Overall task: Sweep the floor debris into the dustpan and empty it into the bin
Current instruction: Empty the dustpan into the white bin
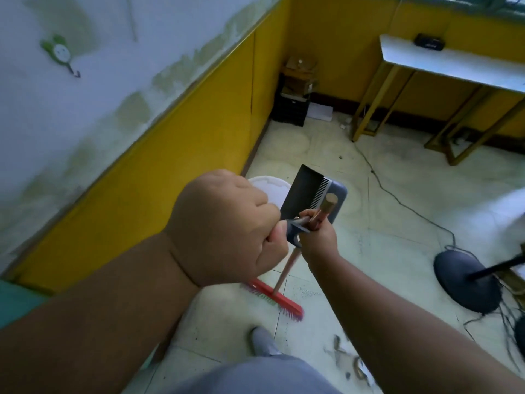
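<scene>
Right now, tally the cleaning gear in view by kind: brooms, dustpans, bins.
Brooms: 1, the red broom, its handle held by the right hand.
Dustpans: 1, the dark dustpan, its handle held by the left hand.
Bins: 1, the white bin, partly hidden behind the left hand.
Total: 3

Bare forearms, a teal short sleeve on the left, grey trousers, grey shoe.

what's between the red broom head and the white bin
Head view: only bare pale floor tile shows between the red broom head and the white bin; the left hand hides part.
</scene>
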A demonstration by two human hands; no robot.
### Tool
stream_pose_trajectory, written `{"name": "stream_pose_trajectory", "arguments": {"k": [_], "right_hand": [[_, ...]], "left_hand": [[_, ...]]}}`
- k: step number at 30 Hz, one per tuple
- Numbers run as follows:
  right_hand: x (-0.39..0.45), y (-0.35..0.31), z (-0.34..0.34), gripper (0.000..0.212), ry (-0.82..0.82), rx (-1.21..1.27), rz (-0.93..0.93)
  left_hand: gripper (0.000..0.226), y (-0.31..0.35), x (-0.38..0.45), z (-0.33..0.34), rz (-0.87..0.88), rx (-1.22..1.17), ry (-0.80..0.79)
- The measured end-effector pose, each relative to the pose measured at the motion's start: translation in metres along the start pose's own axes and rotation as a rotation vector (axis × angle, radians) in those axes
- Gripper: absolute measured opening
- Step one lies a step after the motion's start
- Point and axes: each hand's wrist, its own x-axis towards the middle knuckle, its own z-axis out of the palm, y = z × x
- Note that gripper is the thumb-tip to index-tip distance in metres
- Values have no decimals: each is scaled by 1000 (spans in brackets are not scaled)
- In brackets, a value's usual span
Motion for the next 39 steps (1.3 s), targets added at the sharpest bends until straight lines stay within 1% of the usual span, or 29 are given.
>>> {"name": "stream_pose_trajectory", "arguments": {"k": [2,6,9,11,16,19,21,23,25,26,28,30,31,35,39], "right_hand": [[-22,9,-3,15,23,-19,-7],[-57,25,-17,21,46,-148,-50],[-76,39,-32,11,59,-201,-46],[-84,49,-40,8,62,-234,-38],[-95,64,-57,10,61,-305,27],[-103,76,-72,24,50,-270,61],[-114,85,-87,27,53,-215,98],[-127,90,-108,26,63,-147,125],[-142,93,-132,32,97,-86,109],[-149,94,-145,34,114,-83,88],[-163,93,-170,30,144,-111,42],[-176,95,-194,19,174,-139,21],[-183,97,-205,16,187,-136,26],[-209,112,-247,23,239,-57,70],[-230,138,-280,32,295,38,95]], "left_hand": [[39,7,-13,-9,24,-17,9],[37,26,-26,-18,63,-64,22],[43,41,-29,-23,60,-103,-42],[45,48,-30,-23,60,-86,-76],[41,61,-22,-20,38,-33,-33],[41,71,-14,-9,44,-20,-16],[41,80,-7,3,36,-11,-27],[41,91,1,19,24,-15,-62],[41,106,6,40,34,-11,-110],[42,115,8,52,43,-2,-143],[42,134,12,76,60,20,-212],[40,157,17,94,99,29,-280],[40,169,19,102,133,29,-307],[42,218,25,130,296,31,-351],[41,257,28,143,487,176,-419]]}}
